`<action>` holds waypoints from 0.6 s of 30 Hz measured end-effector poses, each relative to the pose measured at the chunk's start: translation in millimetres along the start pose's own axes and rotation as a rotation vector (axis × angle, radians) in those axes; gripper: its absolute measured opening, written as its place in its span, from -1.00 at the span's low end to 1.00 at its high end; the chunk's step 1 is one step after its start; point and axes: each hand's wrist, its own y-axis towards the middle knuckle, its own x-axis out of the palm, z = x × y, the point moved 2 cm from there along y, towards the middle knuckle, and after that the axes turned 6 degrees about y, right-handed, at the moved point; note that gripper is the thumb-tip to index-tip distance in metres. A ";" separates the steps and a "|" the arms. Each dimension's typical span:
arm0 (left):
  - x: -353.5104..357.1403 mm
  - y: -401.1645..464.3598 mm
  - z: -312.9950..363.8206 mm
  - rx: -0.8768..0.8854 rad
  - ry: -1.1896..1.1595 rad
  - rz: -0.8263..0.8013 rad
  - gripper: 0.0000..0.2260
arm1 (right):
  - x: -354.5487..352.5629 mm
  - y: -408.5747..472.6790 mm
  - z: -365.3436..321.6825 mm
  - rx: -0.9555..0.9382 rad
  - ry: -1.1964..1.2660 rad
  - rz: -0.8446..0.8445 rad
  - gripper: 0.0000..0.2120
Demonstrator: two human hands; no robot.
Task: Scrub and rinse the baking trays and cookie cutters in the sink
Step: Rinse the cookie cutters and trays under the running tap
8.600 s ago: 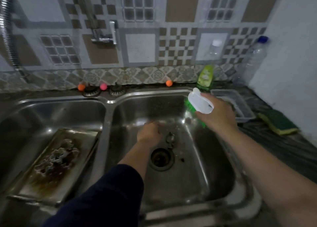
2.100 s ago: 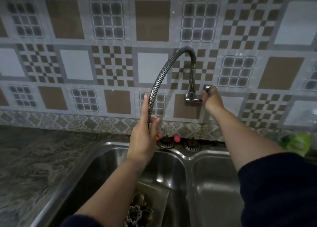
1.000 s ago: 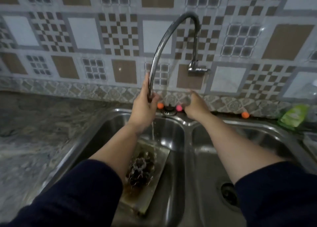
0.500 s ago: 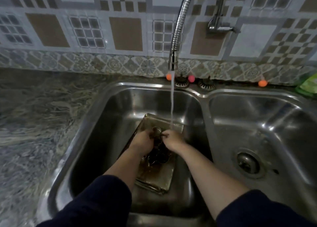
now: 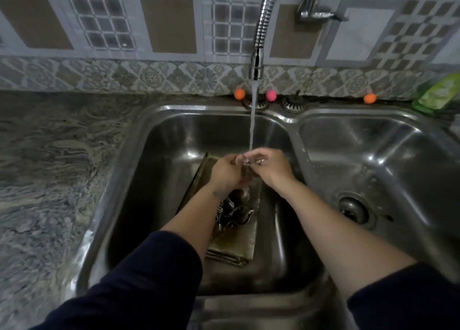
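Right under the faucet's stream (image 5: 252, 125), the left hand (image 5: 225, 174) and right hand (image 5: 270, 165) pinch one small cookie cutter (image 5: 246, 161) between curled fingertips. Remaining cutters (image 5: 232, 211) lie directly below and nearer, on the baking tray (image 5: 239, 245) whose long axis runs near-to-far in the left basin (image 5: 149, 180).

Both hands, the left hand (image 5: 225, 174) and the right hand (image 5: 270, 166), have been lifted off the baking tray (image 5: 236, 240) and brought under the water (image 5: 252, 120), with something small held between them.
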 end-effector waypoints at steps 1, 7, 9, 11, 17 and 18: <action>2.3 -1.6 1.2 0.004 -0.052 0.001 -0.77 | -1.0 -2.0 0.7 -0.015 0.018 0.008 -0.73; 3.4 -3.4 8.4 0.099 -0.067 0.062 -0.81 | -10.0 -7.0 -4.2 0.054 0.215 0.049 -0.81; 2.6 -6.0 12.4 0.113 -0.034 0.061 -0.80 | -12.0 -7.4 -6.0 0.075 0.164 0.017 -0.80; 1.5 -8.3 16.0 0.174 -0.006 0.067 -0.81 | -10.4 -7.9 -7.2 0.159 0.194 -0.010 -0.79; 6.4 -18.6 17.2 0.278 -0.032 0.035 -0.69 | -2.8 -8.2 -13.7 0.206 0.458 0.075 -0.82; 6.1 -18.9 16.8 0.226 -0.098 0.023 -0.67 | -3.4 -10.1 -14.3 0.204 0.481 0.102 -0.78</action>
